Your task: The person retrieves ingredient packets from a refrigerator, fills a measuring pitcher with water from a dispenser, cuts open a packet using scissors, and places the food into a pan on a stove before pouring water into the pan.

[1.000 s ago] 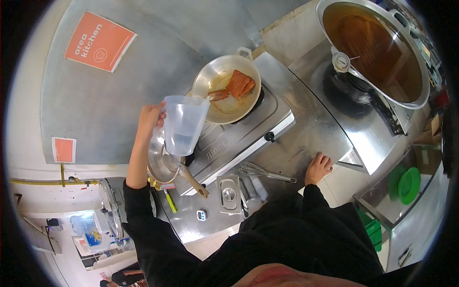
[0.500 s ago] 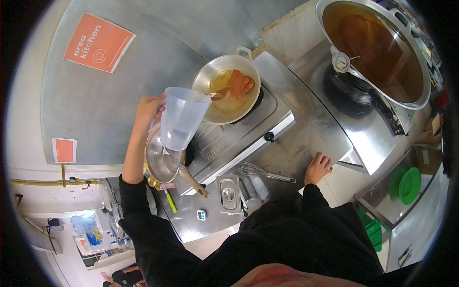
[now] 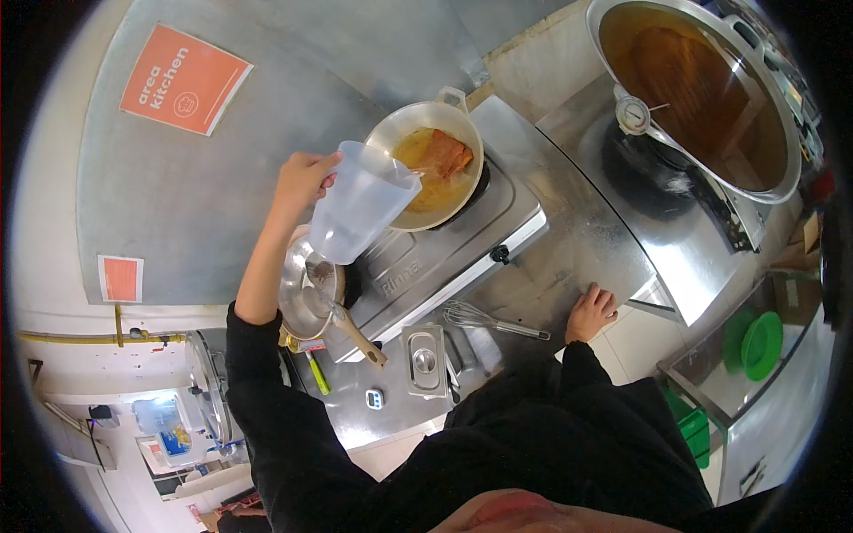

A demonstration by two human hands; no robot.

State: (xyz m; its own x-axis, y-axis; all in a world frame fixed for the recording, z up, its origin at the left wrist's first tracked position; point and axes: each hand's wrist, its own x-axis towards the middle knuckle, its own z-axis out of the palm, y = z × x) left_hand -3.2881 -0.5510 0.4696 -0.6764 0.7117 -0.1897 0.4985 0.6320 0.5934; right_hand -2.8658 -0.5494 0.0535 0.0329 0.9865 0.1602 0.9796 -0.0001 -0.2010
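Note:
My left hand (image 3: pixel 306 182) is closed around the handle of a translucent plastic pitcher (image 3: pixel 360 209). The pitcher is tipped, with its spout over a two-handled metal pan (image 3: pixel 404 122) on the gas stove (image 3: pixel 444 258). A thin stream of liquid seems to fall from the spout. Inside the pan, an orange-brown slab (image 3: pixel 447 155) lies in yellowish liquid. My right hand (image 3: pixel 593 313) rests on the counter's front edge, fingers out and holding nothing. A whisk (image 3: pixel 498 325) lies to its left.
A frying pan with a wooden handle (image 3: pixel 360 340) and a strainer (image 3: pixel 322 274) inside sits left on the stove. On the counter are a steel container (image 3: pixel 425 360) and a small timer (image 3: pixel 374 399). A large pot with brown liquid (image 3: pixel 697 107) and a clip thermometer (image 3: pixel 633 115) stands right.
My left hand has moved the pitcher to the right, further over the pan, and tipped it more. The liquid in the pan covers more of the bottom. My right hand has stayed put.

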